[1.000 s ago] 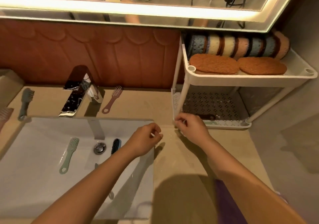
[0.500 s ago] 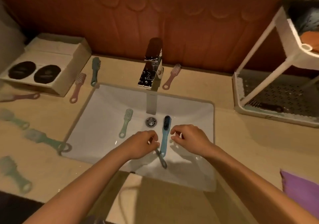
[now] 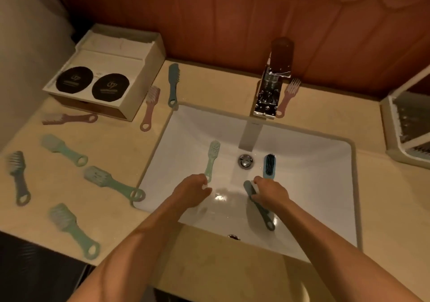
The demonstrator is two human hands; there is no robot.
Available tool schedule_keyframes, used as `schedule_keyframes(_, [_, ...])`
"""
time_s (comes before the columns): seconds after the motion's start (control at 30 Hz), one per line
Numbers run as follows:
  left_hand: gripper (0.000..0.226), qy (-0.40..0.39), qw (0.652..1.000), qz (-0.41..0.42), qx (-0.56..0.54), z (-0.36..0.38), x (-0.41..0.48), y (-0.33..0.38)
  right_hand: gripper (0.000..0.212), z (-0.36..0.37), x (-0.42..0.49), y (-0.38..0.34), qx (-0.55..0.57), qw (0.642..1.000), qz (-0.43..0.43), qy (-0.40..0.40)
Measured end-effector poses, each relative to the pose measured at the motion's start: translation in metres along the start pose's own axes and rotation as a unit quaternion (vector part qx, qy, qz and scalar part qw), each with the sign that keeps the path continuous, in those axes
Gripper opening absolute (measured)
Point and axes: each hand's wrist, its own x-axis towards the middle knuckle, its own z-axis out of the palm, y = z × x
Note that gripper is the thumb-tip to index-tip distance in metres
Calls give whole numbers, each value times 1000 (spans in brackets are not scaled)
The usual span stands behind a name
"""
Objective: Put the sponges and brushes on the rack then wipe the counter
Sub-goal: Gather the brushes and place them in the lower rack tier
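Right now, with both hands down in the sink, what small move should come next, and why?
Probably close each hand on its brush and lift: the left hand is at the handle end of the pale green brush, the right hand lies over the grey-blue brush; both lie in the sink.

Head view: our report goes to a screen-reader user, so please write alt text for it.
Two bare hands reach into a white rectangular sink: the left hand touches the handle end of a pale green plastic brush, the right hand grips a grey-blue plastic brush beside a blue black-bristled brush. More brushes lie on the beige counter to the left.
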Motion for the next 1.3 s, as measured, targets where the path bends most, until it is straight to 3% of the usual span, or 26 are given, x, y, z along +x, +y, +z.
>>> schedule_keyframes(0.17, [38, 101, 982, -18, 158, 13, 28, -11, 13, 26, 13, -6, -30, 999, 36, 21])
schedule_keyframes(0.27, [37, 162, 959, 6, 232, 23, 43, -20, 19, 35, 17, -7, -39, 997, 56, 46])
schedule_keyframes(0.43, [28, 111, 954, 22, 277, 28, 61, -24, 28, 39, 22, -10, -37, 995, 89, 29])
schedule_keyframes(0.53, [29, 131, 954, 27, 270, 32, 77, -27, 17, 39, 21, -12, -9, 995, 101, 19])
schedule_keyframes(0.6, [30, 139, 955, 12, 263, 31, 85, -21, 9, 39, 19, -13, 35, 992, 121, 30])
schedule_keyframes(0.7, [31, 156, 953, -14, 260, 30, 95, -10, 17, 34, 14, -13, 157, 976, 132, 76])
schedule_keyframes(0.83, [28, 129, 948, -22, 290, 36, 107, -3, 43, 26, 1, -7, 348, 916, 128, 154])
schedule_keyframes(0.9, [27, 121, 947, -27, 298, 40, 108, -3, 43, 20, -5, -4, 387, 896, 123, 178])
schedule_keyframes(1.03, [25, 96, 955, -36, 279, 41, 106, -2, 35, 6, -10, -2, 427, 876, 130, 185])
schedule_keyframes(1.17, [21, 38, 972, -36, 229, 38, 97, 0, 26, -10, -23, -9, 515, 827, 126, 188])
schedule_keyframes(1.23, [17, 3, 996, -42, 75, 33, 90, 6, 26, -15, -33, -11, 549, 803, 122, 199])
schedule_keyframes(1.3, [19, -46, 988, -32, -147, 21, 75, 20, 27, -18, -43, -11, 586, 777, 118, 199])
